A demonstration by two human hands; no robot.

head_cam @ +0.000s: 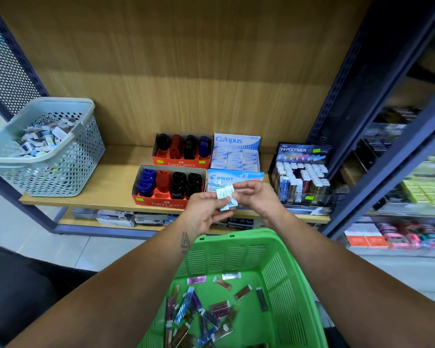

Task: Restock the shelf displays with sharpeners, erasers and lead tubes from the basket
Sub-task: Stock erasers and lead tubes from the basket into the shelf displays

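my left hand [206,213] and right hand [255,197] both pinch small erasers [227,198] just in front of the pilot eraser box [236,177]. i think it's eraser time, so next they should go into that box.

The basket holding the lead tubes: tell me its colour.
Bright green basket, seen best in the head view.

A wood-grain back panel [186,59] rises behind the light wooden shelf board [106,182], framed by dark blue perforated metal uprights [362,79], over pale floor tiles [48,237].
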